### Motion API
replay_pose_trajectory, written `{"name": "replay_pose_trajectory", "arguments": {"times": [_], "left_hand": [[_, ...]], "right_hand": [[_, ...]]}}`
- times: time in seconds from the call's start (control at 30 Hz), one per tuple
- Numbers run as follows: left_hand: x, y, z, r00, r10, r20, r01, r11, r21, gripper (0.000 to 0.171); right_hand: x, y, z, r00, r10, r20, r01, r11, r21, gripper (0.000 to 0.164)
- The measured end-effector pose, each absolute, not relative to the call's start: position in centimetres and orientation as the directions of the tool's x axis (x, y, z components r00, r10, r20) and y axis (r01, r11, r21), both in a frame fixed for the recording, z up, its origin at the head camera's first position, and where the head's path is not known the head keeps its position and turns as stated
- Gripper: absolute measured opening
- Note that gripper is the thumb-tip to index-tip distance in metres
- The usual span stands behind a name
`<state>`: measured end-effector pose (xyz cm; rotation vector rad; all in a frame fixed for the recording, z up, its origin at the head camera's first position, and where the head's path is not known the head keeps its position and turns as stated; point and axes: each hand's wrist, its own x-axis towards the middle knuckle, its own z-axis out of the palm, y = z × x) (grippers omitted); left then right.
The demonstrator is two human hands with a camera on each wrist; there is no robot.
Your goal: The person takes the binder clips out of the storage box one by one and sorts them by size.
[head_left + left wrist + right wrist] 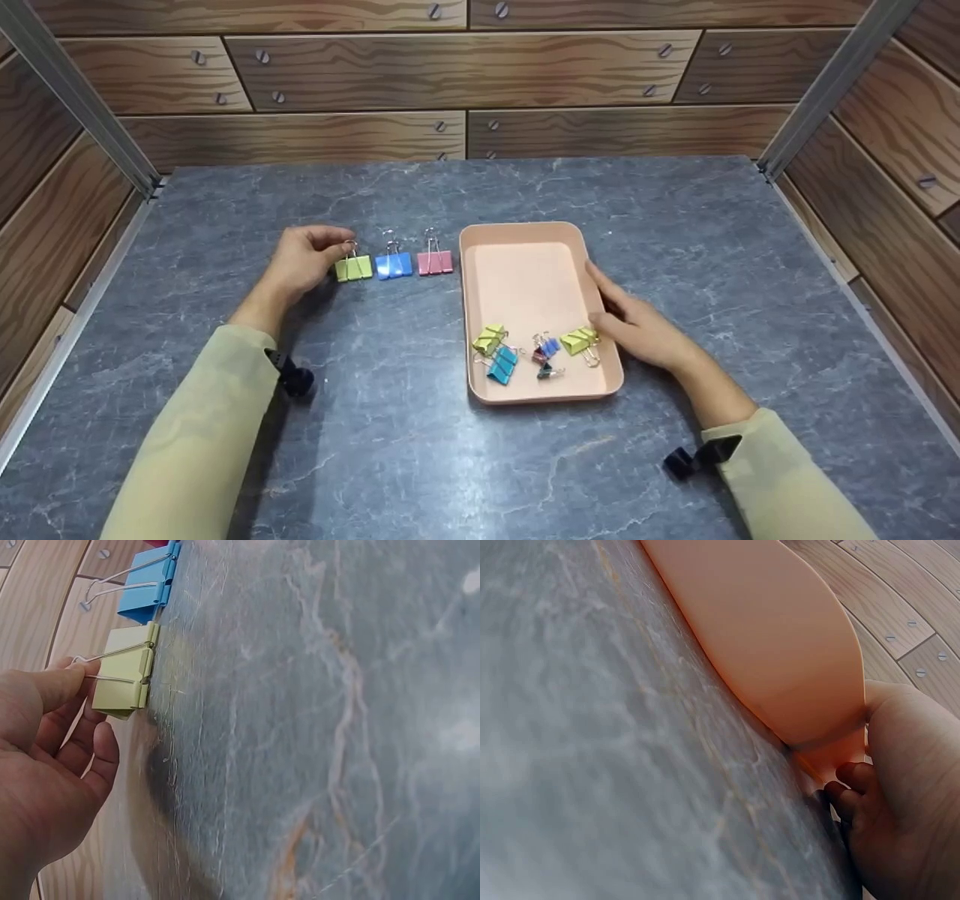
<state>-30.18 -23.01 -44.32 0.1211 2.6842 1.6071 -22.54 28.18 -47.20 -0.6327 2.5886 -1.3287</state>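
My left hand (304,259) pinches the wire handles of a yellow-green binder clip (354,268) between thumb and fingers. This clip stands upright on the table, at the left end of a row with a blue binder clip (394,265) and a pink binder clip (435,262). In the left wrist view the pinched clip (124,671) shows its wide face. My right hand (637,322) holds the right side of a peach tray (517,281), thumb at the rim. The right wrist view shows fingers curled against the tray's outer wall (780,637).
Several binder clips lie in the tray's near half: a yellow-green one (489,340), a teal one (502,365), another yellow-green one (578,341) and smaller ones, including a blue one (550,346). A grey marbled table (390,420) lies beneath, with wood-patterned walls (465,71) around it.
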Motion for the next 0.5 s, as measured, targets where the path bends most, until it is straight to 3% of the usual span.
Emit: {"name": "replay_pose_trajectory", "arguments": {"times": [0.5], "left_hand": [[-30.01,-22.94,-44.10,-0.998,0.066,-0.006,0.024,0.444,0.896,0.030]], "right_hand": [[-22.54,28.09,-47.20,-0.899,-0.436,0.036,-0.279,0.506,-0.816,0.073]]}}
